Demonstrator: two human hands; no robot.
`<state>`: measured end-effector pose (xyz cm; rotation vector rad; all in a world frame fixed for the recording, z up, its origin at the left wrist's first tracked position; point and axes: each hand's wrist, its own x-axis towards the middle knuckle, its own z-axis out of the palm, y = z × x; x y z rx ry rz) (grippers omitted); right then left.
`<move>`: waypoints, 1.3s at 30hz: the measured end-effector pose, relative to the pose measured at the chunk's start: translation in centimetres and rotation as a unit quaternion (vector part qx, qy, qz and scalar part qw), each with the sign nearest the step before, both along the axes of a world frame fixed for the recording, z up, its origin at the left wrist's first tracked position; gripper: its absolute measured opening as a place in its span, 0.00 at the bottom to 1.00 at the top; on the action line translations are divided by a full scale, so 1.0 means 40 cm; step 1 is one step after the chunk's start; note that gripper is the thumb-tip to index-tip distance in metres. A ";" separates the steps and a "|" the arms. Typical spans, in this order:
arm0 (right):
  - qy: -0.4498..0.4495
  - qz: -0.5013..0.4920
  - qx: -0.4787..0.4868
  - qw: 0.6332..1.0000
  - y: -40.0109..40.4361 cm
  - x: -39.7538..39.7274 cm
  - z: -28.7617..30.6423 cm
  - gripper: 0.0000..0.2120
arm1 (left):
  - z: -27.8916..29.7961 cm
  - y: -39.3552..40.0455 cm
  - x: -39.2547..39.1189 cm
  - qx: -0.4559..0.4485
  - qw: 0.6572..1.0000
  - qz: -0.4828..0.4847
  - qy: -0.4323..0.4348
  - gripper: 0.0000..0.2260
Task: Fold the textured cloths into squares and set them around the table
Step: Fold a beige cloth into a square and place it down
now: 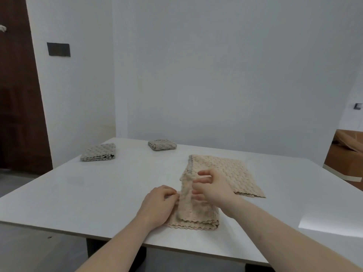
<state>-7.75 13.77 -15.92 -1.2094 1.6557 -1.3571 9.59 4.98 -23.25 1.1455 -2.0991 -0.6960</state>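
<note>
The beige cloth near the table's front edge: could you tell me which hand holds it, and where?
The left hand pinches the beige cloth at its left edge; the right hand hovers open.

The white table (78, 193) lay bare across its left and near-left stretch, giving open passage there. Two folded grey cloths (98, 152) (162, 144) sat near the far-left edge, well apart from each other, with a clear lane between them. The beige cloth (225, 173) covered the middle right. Bare tabletop ran along the right side. Beyond the right edge stood a brown cardboard box (345, 154), off the table.
</note>
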 end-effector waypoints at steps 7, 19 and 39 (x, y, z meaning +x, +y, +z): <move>0.243 -0.090 -0.085 0.962 0.066 -0.096 -0.134 0.06 | 0.015 0.015 -0.003 0.036 0.997 -0.006 0.065 0.13; 0.347 -0.018 -0.024 0.937 0.072 -0.106 -0.176 0.25 | 0.016 0.032 0.013 0.050 0.993 0.022 0.102 0.13; 0.391 0.047 0.011 0.919 0.014 -0.026 -0.119 0.25 | -0.008 0.020 -0.021 -0.043 0.960 -0.099 -0.258 0.27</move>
